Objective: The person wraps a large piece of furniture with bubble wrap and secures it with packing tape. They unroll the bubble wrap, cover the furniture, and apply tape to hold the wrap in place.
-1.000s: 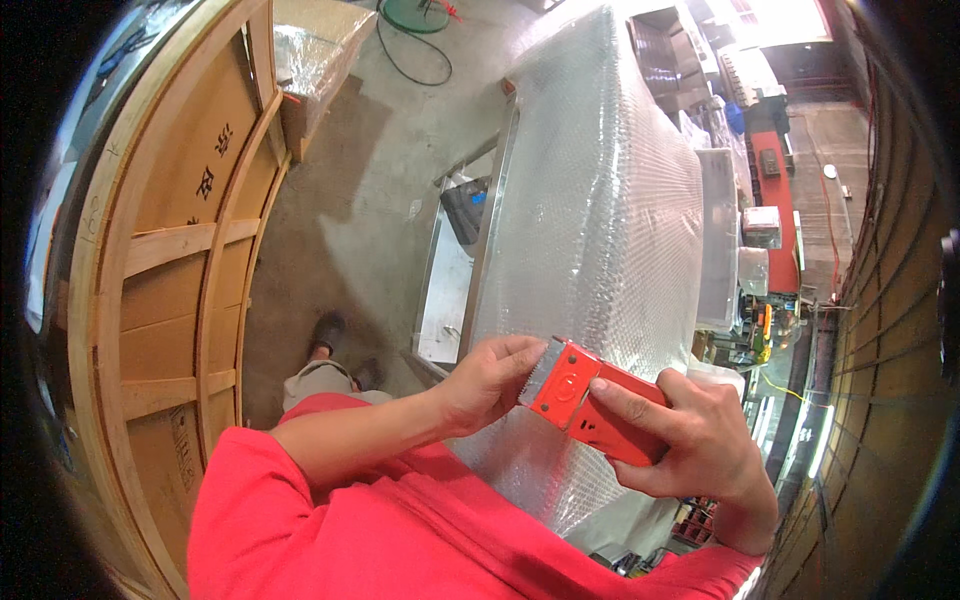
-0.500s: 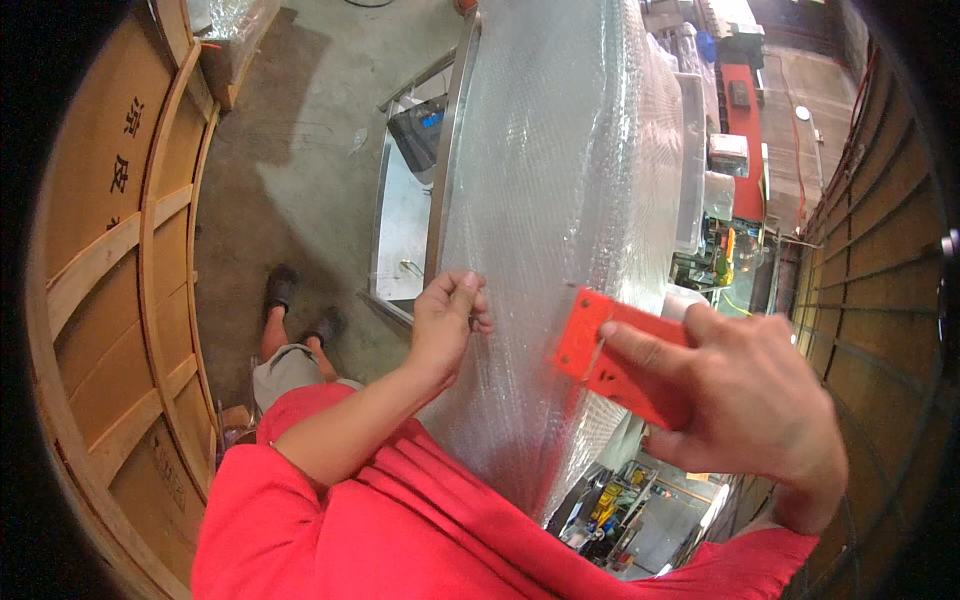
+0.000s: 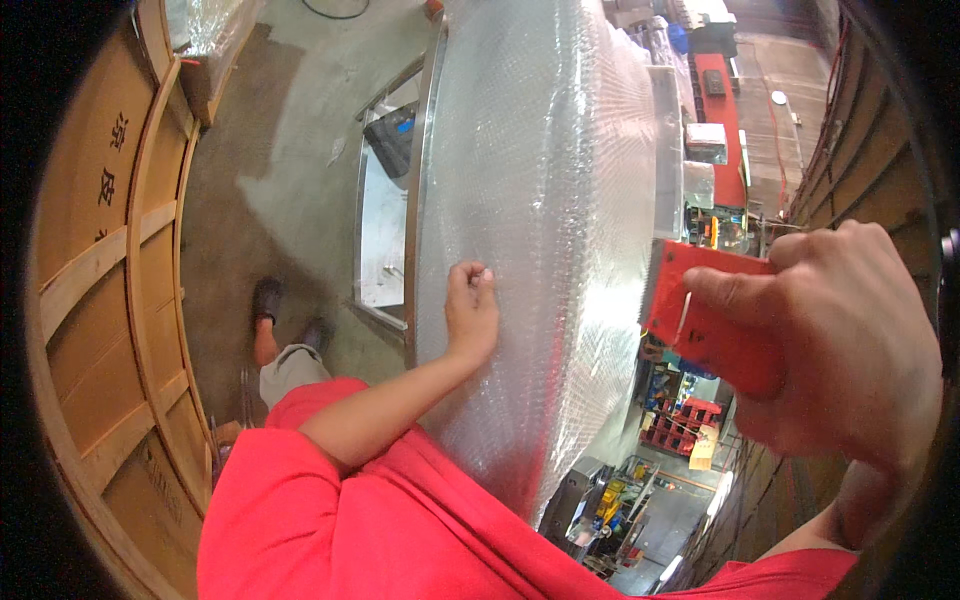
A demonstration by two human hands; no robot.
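A long bundle in clear bubble wrap (image 3: 500, 180) lies before me. My left hand (image 3: 472, 310) rests on its upper face near the left side, fingers curled in and thumb against them. Whatever those fingers pinch, if anything, is too small to make out. My right hand (image 3: 830, 340) grips a red tape dispenser (image 3: 715, 300) with a toothed edge on its left side. It hangs in the air to the right of the wrap, apart from it, with the index finger stretched along its face. Any tape strip between the two hands cannot be made out.
Wooden-framed crates (image 3: 90, 290) line the left side. A metal-framed stand (image 3: 385, 235) carrying a dark device (image 3: 390, 140) stands left of the bundle. Beyond the right side are shelves with tools, a red crate (image 3: 680, 425) and a red bench (image 3: 720, 140).
My right hand has carried the tape dispenser rightward, from over the bubble wrap to beyond its right side. My left hand stays on the wrap with its fingers curled. The view has shifted slightly.
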